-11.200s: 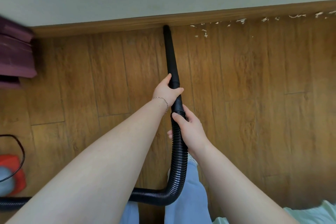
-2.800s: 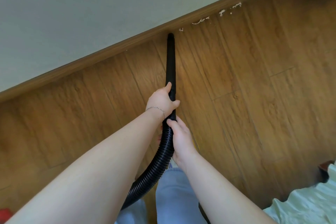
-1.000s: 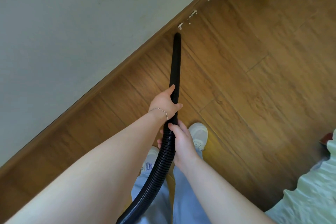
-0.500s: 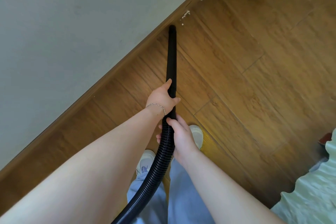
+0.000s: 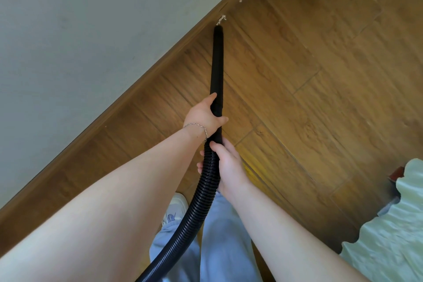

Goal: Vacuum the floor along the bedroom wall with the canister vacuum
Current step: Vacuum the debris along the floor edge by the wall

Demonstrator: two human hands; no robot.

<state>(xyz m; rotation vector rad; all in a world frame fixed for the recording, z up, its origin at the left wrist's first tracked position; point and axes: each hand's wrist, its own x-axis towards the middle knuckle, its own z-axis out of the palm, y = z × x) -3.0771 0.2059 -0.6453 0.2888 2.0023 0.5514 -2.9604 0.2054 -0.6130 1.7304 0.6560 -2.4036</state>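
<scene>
Here, both hands (image 5: 203, 118) gripping nozzle (image 5: 217, 64), unlabelled.

— Where's my only camera sitting?
— On the head, looking steeply down along both forearms. The baseboard (image 5: 160, 65) crosses diagonally, lower left to upper right; floor (image 5: 309, 98) close below it, wall (image 5: 80, 18) above.

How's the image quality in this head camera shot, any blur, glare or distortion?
Head view: soft, even light, no hard shadows; a yellowish glare patch on the floor beside the right hand; wide-angle stretch enlarges the forearms at the bottom; motion blur smears the floorboards at right, while the nozzle stays fairly sharp.
</scene>
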